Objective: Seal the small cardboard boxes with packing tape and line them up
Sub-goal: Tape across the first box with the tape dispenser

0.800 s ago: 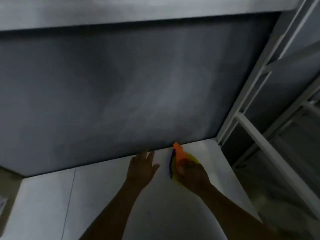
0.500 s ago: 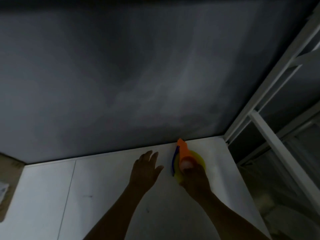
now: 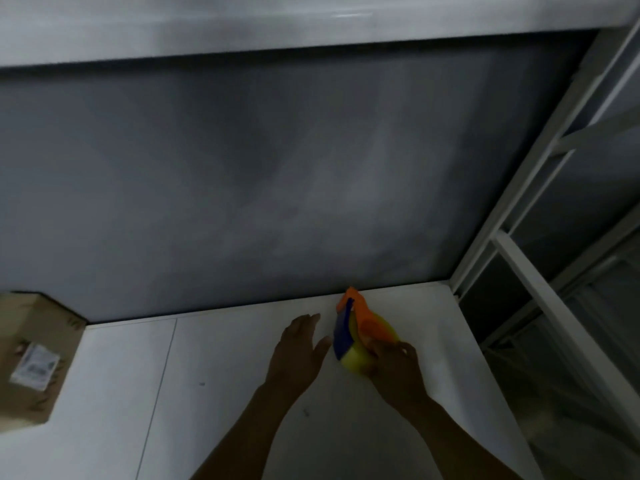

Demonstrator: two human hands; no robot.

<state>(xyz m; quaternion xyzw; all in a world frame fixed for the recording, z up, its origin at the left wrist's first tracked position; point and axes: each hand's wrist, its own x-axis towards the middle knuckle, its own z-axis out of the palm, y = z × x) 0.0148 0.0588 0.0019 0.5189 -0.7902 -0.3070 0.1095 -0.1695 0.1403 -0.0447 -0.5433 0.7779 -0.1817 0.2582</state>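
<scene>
Fingers: those of the left hand (image 3: 299, 351) lie straight and close together, palm down, holding nothing; those of the right hand (image 3: 394, 368) curl round the tape dispenser (image 3: 367, 327).
Tape dispenser: orange, blue and yellow, over the table's far right part, its orange tip near the wall, just right of the left hand.
Surface: white table (image 3: 207, 393) with a thin seam (image 3: 156, 393) running front to back.
Room: dim, with a grey wall (image 3: 277, 168) behind, a pale shelf (image 3: 242, 26) overhead and a white metal rack (image 3: 540, 271) along the right edge.
Cardboard box (image 3: 31, 341): at the table's left edge, with a white label (image 3: 34, 367) on top, well apart from both hands.
Open room: a wide stretch of tabletop lies between box and left hand.
Arms: both forearms reach in from below and converge toward the far right corner; I cannot tell whether the left hand touches the table.
</scene>
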